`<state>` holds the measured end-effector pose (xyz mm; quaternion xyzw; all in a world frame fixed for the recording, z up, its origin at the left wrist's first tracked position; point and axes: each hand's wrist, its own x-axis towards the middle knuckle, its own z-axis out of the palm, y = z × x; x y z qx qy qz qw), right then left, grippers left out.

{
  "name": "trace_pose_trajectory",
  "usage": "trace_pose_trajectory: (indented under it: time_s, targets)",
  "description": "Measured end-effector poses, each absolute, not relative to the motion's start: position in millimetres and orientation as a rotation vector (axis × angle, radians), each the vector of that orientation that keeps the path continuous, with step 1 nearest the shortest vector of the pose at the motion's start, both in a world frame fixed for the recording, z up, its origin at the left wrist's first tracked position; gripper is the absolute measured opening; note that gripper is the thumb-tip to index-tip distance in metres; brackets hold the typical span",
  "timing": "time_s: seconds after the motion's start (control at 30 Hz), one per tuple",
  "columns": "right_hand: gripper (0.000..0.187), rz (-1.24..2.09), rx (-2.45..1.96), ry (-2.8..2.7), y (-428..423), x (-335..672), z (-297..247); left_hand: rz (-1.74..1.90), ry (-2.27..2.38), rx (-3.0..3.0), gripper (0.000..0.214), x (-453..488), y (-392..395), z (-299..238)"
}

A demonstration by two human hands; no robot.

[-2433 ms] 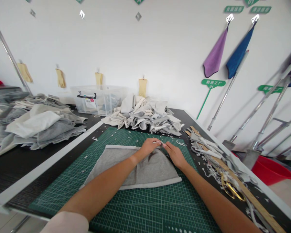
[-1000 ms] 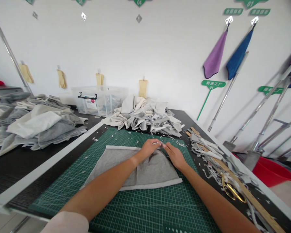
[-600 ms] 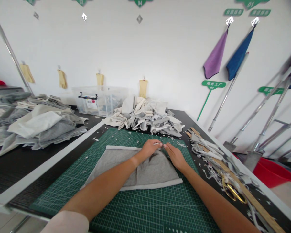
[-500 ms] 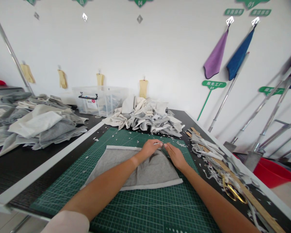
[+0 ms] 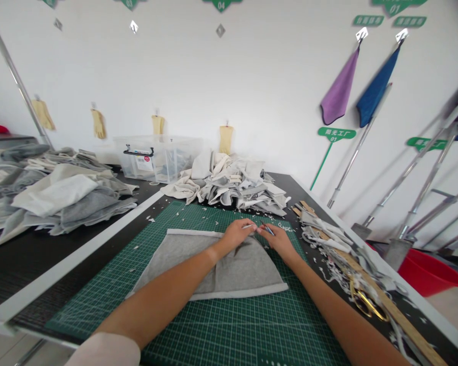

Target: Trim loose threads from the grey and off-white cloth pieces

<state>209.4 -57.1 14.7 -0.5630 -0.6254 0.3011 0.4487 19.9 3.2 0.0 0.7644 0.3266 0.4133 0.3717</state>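
Observation:
A grey piece of cloth (image 5: 244, 269) with white edge strips lies spread on the green cutting mat (image 5: 252, 330). At its far right corner my left hand (image 5: 236, 234) is closed, pinching the cloth's edge between thumb and fingers, with a bit of white showing at the fingertips. Close beside it, my right hand (image 5: 281, 243) is closed round a small metal tool (image 5: 268, 230), slim and pointed like thread snips. Its tip lies near the left fingertips. The fingers hide much of the tool and the pinched edge. A dark patch or fold shows on the cloth just below the hands.
Behind the mat stands a heap of grey and white cloth pieces (image 5: 236, 185); another pile (image 5: 68, 198) is at left. A clear plastic box (image 5: 160, 160) stands at the back. At right lie fabric scraps (image 5: 324, 231), a wooden strip (image 5: 389, 300) and gold-handled scissors (image 5: 368, 302).
The right hand has turned and shifted slightly, so the metal tool now shows beyond its fingers. The left hand and the cloth have hardly moved.

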Motion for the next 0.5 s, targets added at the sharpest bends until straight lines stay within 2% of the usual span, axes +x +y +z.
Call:
trace_pose_trajectory:
  time_s: [0.27, 0.5]
  targets:
    - [0.042, 0.772, -1.386, -1.478, -53.4, 213.6, 14.8, 1.02, 1.116, 2.117, 0.032, 14.2, -8.8, 18.3]
    - [0.039, 0.851, -1.313, -1.317, -51.6, 218.5, 25.6, 0.882, 1.365, 2.543, 0.024, 0.8, -21.4, 48.4]
